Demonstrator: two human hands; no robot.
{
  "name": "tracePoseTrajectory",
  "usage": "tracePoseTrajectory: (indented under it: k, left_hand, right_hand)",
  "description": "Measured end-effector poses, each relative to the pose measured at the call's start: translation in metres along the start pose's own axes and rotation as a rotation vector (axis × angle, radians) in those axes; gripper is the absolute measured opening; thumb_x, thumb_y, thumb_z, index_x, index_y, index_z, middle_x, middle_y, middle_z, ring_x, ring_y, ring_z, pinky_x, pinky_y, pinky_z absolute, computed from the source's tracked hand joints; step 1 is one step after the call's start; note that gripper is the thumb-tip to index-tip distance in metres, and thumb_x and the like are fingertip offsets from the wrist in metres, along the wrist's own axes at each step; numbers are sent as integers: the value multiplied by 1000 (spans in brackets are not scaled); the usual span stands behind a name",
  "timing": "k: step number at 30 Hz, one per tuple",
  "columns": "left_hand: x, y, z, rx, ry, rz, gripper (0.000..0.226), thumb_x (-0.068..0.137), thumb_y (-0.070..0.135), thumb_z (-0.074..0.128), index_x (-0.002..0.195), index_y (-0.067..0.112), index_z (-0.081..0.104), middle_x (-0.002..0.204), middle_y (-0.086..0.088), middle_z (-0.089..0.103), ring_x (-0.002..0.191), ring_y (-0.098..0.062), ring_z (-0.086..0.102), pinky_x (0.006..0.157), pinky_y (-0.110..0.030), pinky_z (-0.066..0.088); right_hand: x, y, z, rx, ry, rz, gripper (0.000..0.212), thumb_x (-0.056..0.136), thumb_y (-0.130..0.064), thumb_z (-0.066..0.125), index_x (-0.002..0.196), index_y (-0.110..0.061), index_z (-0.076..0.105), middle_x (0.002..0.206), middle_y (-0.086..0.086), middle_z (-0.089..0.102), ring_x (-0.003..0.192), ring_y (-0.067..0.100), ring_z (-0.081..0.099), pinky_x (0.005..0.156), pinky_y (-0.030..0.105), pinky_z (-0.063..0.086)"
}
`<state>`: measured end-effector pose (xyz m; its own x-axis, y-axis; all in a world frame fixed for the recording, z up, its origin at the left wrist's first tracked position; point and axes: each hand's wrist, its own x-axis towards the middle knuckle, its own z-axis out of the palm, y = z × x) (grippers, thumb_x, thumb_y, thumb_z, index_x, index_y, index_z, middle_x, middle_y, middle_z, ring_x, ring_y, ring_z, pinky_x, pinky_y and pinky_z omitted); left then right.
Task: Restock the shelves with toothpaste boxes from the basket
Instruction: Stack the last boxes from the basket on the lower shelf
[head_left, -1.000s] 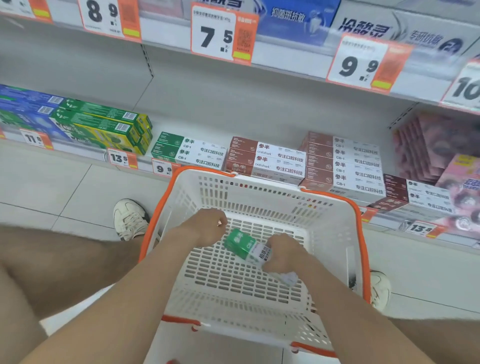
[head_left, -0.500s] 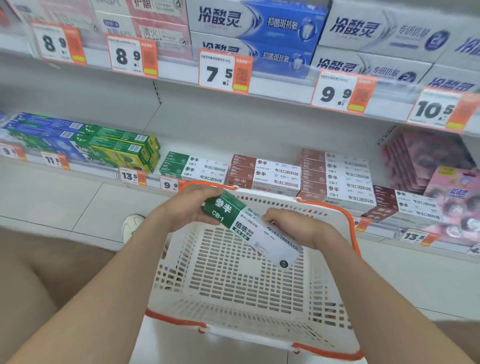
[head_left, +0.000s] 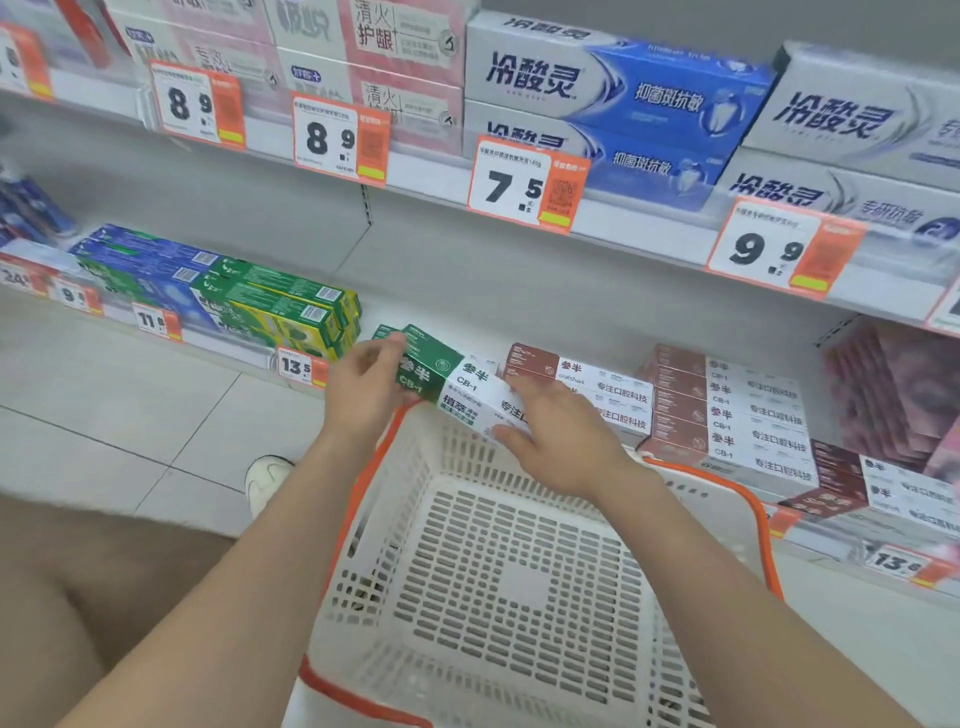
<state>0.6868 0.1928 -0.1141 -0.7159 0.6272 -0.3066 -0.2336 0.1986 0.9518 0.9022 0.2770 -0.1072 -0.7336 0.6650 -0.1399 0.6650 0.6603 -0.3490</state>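
The shelves (head_left: 228, 345) run across the view in two tiers, the lower one carrying flat stacks of cartons behind price tags (head_left: 524, 182). The white basket (head_left: 761, 519) with its orange rim stands below and in front of that lower tier; its slatted floor shows no boxes in the part in view, so this may be the last one. Brown-and-white boxes (head_left: 727, 410) are stacked several high to the right, and green-and-yellow boxes (head_left: 291, 306) lie to the left. The green-and-white toothpaste box (head_left: 457, 384) is held between them, over the basket's far rim and at the shelf edge, slightly tilted. It looks a light, stiff card carton, smooth-faced and easily dented at the corners, so a hold at both ends suits it. The left hand (head_left: 363, 389) curls round the green end; the right hand (head_left: 561, 441) grasps the white end, fingers on top and thumb at the near edge.
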Motion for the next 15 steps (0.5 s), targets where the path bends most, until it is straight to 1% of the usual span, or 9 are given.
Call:
tracePoseTrajectory:
  k: [3, 6, 7, 9, 10, 11, 13, 14, 15]
  left_hand:
    - [26, 1, -10, 11, 86, 6, 23, 109, 38, 52, 112, 16, 57, 104, 1, 63, 86, -23, 71, 79, -37, 63]
    - [58, -8, -24, 156, 76, -37, 28, 111, 24, 42, 134, 14, 54, 121, -3, 61, 101, -22, 70, 91, -44, 61]
    - [69, -13, -29, 211, 53, -51, 35, 109, 18, 42, 142, 13, 51, 123, -2, 61, 101, -21, 69, 90, -44, 61]
    - [87, -21, -35, 293, 18, -74, 45, 104, 4, 44, 149, 10, 47, 127, -2, 60, 104, -21, 64, 75, -29, 59]
    - [94, -25, -37, 324, 8, -85, 49, 101, -2, 46, 149, 8, 47, 132, -4, 58, 111, -22, 62, 71, -23, 56]
    - [99, -28, -39, 347, 1, -95, 51, 99, -5, 47, 149, 6, 46, 138, -6, 57, 120, -23, 59, 77, -22, 54]
    - [106, -35, -37, 370, -1, -106, 56, 95, -8, 45, 150, 6, 45, 146, -10, 55, 134, -28, 53, 102, -36, 50]
    - [109, -38, -35, 370, 8, -112, 58, 95, -9, 43, 151, 6, 43, 148, -11, 53, 137, -29, 50, 110, -42, 46]
    - [110, -40, -33, 374, 18, -115, 60, 94, -10, 42, 152, 5, 41, 150, -11, 50, 138, -28, 48, 114, -43, 43]
  right_hand:
    - [37, -15, 10, -164, 147, -20, 53, 109, -44, 44, 154, -20, 32, 141, 3, 53, 127, 31, 44, 104, 47, 34]
    - [80, -28, 25, -281, 183, -19, 49, 108, -36, 48, 151, -18, 34, 134, 5, 54, 118, 32, 44, 97, 45, 34]
    - [94, -31, 30, -297, 161, -12, 47, 107, -33, 51, 149, -16, 35, 133, 6, 55, 118, 32, 45, 97, 44, 34]
    - [119, -34, 42, -313, 99, 17, 46, 104, -27, 57, 144, -15, 38, 131, 7, 55, 119, 31, 45, 97, 43, 35]
    - [130, -34, 48, -308, 72, 31, 46, 103, -24, 60, 142, -15, 38, 131, 8, 55, 119, 31, 45, 97, 43, 36]
    - [139, -34, 54, -296, 46, 45, 46, 102, -23, 61, 142, -15, 39, 131, 8, 55, 120, 31, 45, 97, 43, 37]
    - [153, -33, 65, -257, 2, 66, 46, 102, -24, 60, 142, -15, 39, 134, 9, 55, 122, 32, 46, 99, 43, 38]
    - [159, -33, 70, -235, -11, 73, 47, 103, -24, 60, 144, -15, 38, 136, 10, 54, 123, 32, 46, 99, 44, 39]
    - [163, -34, 74, -216, -19, 80, 48, 103, -24, 60, 145, -15, 38, 137, 10, 54, 123, 32, 46, 99, 44, 39]
